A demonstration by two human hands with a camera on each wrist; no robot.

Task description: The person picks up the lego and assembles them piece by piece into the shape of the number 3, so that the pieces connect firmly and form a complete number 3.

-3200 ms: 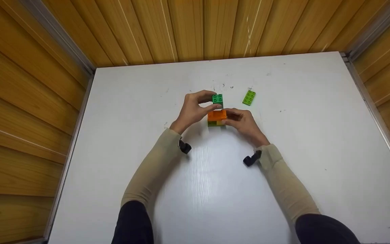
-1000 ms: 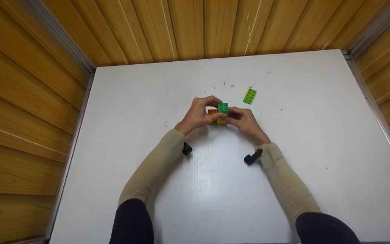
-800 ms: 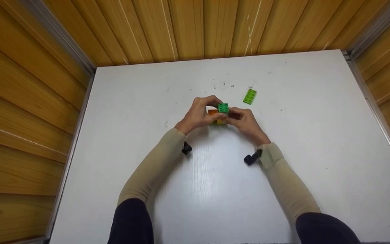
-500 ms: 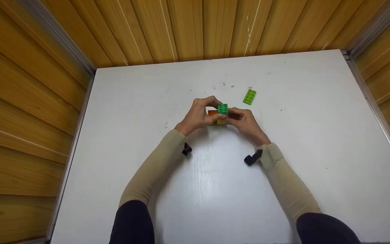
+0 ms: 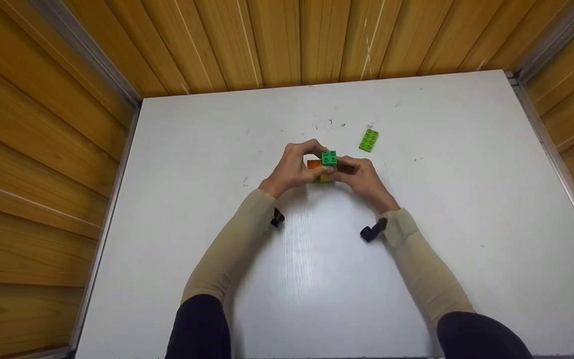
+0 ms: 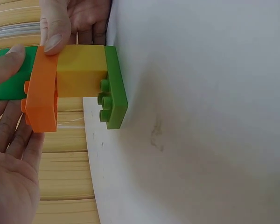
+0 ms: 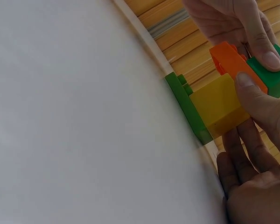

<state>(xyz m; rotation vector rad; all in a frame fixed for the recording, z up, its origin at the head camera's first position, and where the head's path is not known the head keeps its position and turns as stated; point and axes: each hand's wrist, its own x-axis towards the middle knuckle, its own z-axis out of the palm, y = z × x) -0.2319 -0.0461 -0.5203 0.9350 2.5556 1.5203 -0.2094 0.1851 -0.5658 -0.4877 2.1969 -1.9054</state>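
My left hand (image 5: 292,167) pinches a small dark green building brick (image 5: 328,158) between thumb and fingers. This brick sits on the right end of an orange brick (image 6: 42,88), with no clear gap between them in the left wrist view. Under the orange brick is a yellow brick (image 6: 81,70), which stands on a light green flat brick (image 6: 115,88) with bare studs on one side. With my right hand (image 5: 364,182) I grip the stack around the orange and yellow bricks, thumb on their near side. The left fingers partly hide the stack from above.
A loose lime green flat brick (image 5: 368,140) lies behind the hands, to the right. The white table (image 5: 446,199) bears small dark marks. Wood-panelled walls (image 5: 277,45) rise along its back and sides.
Since the oldest frame, my left hand has brought the dark green brick down and right onto the orange brick. Over the last second both hands have stayed almost still.
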